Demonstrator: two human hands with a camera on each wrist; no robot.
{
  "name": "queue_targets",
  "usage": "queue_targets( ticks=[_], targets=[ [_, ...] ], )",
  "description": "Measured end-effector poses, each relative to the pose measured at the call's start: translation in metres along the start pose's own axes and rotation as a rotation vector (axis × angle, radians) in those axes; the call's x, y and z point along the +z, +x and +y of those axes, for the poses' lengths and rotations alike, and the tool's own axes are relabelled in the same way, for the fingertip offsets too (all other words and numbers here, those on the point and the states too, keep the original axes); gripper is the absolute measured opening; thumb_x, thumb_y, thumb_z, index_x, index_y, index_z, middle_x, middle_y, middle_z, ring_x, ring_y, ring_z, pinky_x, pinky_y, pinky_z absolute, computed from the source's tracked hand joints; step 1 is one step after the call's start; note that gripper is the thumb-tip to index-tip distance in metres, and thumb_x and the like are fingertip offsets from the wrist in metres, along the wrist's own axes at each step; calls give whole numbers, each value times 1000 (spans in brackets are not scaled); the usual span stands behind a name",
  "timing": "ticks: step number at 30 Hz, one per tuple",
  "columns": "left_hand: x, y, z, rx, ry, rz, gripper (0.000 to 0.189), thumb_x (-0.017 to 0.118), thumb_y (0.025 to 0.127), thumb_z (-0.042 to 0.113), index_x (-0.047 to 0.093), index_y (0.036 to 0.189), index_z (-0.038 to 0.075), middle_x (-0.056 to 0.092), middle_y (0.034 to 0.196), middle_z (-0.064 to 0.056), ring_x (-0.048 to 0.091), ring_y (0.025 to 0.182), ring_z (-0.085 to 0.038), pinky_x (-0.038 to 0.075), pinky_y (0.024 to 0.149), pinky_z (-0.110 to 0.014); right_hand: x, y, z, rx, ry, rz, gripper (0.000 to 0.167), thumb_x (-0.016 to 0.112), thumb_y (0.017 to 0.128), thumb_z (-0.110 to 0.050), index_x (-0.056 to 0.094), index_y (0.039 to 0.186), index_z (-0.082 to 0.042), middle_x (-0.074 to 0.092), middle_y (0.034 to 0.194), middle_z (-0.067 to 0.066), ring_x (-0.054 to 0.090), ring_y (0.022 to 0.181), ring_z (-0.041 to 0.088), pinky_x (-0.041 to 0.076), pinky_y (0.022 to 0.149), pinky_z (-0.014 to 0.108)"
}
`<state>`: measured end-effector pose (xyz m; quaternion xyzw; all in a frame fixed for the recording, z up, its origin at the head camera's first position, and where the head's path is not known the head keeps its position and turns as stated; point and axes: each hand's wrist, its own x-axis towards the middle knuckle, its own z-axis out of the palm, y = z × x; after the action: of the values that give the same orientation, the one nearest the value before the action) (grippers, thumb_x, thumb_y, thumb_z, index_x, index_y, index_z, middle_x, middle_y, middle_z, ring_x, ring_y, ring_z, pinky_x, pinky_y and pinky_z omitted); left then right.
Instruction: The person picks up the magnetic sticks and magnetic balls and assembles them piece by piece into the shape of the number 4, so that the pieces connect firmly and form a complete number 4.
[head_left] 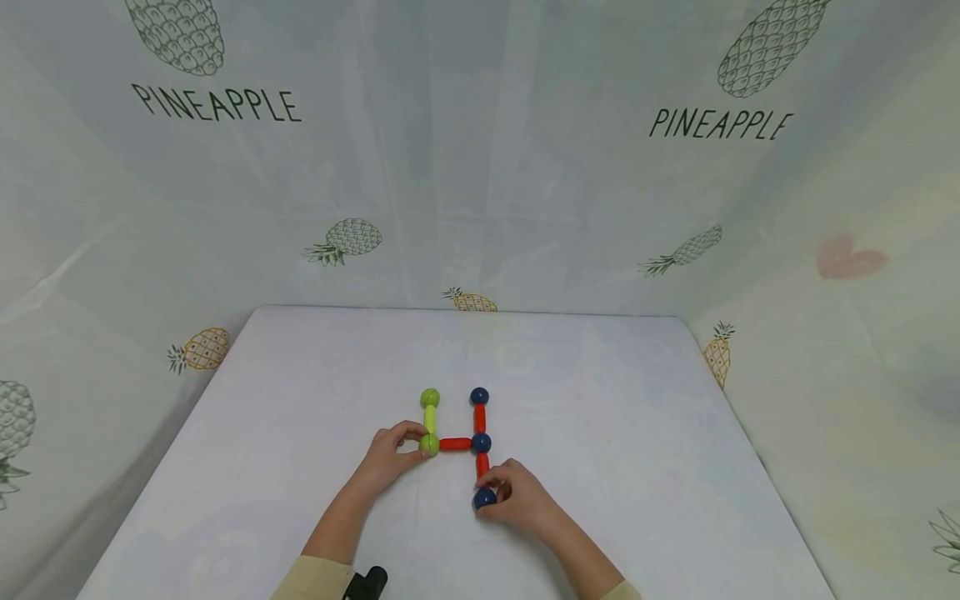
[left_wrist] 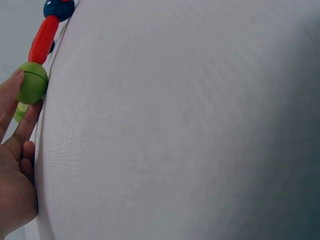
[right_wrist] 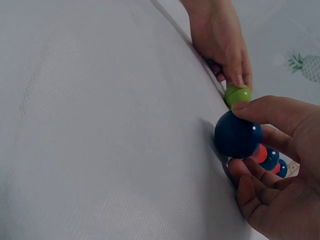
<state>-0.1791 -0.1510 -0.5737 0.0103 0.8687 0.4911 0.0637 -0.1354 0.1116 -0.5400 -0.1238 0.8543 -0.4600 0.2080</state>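
A figure of balls and rods shaped like a 4 lies on the table. At its left, my left hand (head_left: 392, 457) pinches the lower green ball (head_left: 430, 444) between thumb and fingers. A lime rod (head_left: 430, 418) runs from it up to another green ball (head_left: 430, 397). One red rod (head_left: 455, 444) joins the held green ball to the middle blue ball (head_left: 482, 443). Above that stands a red rod (head_left: 480, 418) with the top blue ball (head_left: 479, 396). My right hand (head_left: 525, 502) grips the bottom blue ball (right_wrist: 238, 135), at the end of the lower red rod (head_left: 482, 465).
A white cloth covers the table (head_left: 637, 417). Behind it and at both sides hangs a pale curtain (head_left: 480, 167) printed with pineapples. A black strap piece (head_left: 366, 583) sits by the left sleeve (head_left: 313, 578).
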Motion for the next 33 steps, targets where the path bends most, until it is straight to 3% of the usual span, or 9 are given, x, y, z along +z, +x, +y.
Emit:
queue_targets(
  ticks=[11, 19, 33],
  targets=[
    [1, 0, -1, -6, 7, 1, 29, 79, 83, 18, 67, 109, 21, 65, 100, 9, 46, 104, -21, 41, 89, -43, 0, 0, -3, -3, -46, -23, 39, 81, 76, -11, 70, 114, -16, 50, 93, 1, 50, 79, 19, 47, 63, 26],
    [2, 1, -1, -2, 17, 3, 30, 79, 82, 20, 66, 109, 21, 66, 100, 9, 46, 103, -22, 40, 88, -43, 0, 1, -4, 8, -44, -33, 39, 80, 76, -9, 69, 113, -16, 51, 93, 1, 50, 81, 20, 48, 64, 28],
    [4, 0, 2, -14, 24, 34, 31, 79, 82, 18, 67, 111, 19, 66, 100, 8, 47, 101, -21, 40, 89, -43, 5, 1, 5, -35, -36, 35, 44, 79, 77, -11, 67, 119, -14, 52, 90, 0, 49, 78, 19, 44, 62, 26]
  ],
)
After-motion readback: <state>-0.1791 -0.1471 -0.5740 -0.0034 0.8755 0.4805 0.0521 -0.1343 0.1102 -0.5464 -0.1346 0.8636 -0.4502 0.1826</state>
